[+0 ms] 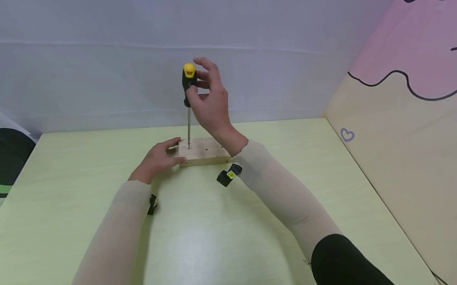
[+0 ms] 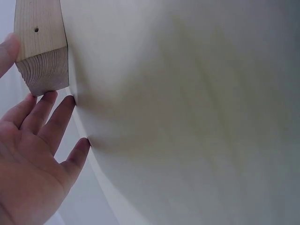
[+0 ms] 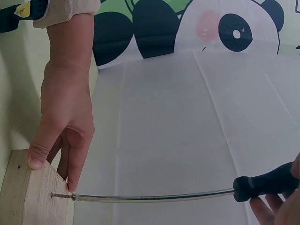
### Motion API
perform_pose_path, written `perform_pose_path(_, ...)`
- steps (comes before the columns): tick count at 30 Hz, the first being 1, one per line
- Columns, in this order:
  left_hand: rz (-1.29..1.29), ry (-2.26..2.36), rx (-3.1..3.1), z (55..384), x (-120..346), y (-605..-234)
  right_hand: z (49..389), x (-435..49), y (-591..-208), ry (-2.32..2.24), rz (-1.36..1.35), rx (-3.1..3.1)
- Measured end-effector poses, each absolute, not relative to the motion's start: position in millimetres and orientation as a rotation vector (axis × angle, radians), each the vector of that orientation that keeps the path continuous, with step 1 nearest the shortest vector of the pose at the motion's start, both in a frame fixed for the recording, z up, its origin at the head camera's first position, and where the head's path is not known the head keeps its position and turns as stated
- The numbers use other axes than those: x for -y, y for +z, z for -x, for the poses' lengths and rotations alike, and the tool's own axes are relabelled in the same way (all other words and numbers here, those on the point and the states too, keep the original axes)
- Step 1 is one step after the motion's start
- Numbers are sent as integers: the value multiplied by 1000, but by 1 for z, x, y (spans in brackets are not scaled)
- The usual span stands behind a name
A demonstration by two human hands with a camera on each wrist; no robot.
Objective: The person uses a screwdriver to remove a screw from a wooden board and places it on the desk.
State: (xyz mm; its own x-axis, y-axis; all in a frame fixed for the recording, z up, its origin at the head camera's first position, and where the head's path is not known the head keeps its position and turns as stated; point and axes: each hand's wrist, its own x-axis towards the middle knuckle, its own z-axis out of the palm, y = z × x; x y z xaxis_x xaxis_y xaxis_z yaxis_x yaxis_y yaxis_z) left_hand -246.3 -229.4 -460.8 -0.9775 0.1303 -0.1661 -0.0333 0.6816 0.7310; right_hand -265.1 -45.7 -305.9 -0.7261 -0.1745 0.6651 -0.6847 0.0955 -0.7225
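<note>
Pale sleeves (image 1: 111,234) reach in, the right hand (image 1: 214,102) pinching a black-and-yellow screwdriver (image 1: 188,90) upright on a screw (image 3: 61,195), the left hand (image 1: 157,160), fingers spread, gripping the wooden block (image 1: 209,150) at its left end!

A yellow-capped black screwdriver (image 1: 187,102) stands nearly upright, tip seemingly on a screw (image 3: 61,195) protruding from a flat-lying wooden block (image 1: 203,153).

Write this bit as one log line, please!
right fingers: hold screwdriver | left fingers: touch end of wooden block | screwdriver: nearly upright, tip at screw | screw: partway into block, thread showing
</note>
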Motion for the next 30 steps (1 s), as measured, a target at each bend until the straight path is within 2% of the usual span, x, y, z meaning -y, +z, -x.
perform_pose_path(30, -58, 1194, -2668, 245, 234, -478, 268, 48, -318, 1585, -896, 1951)
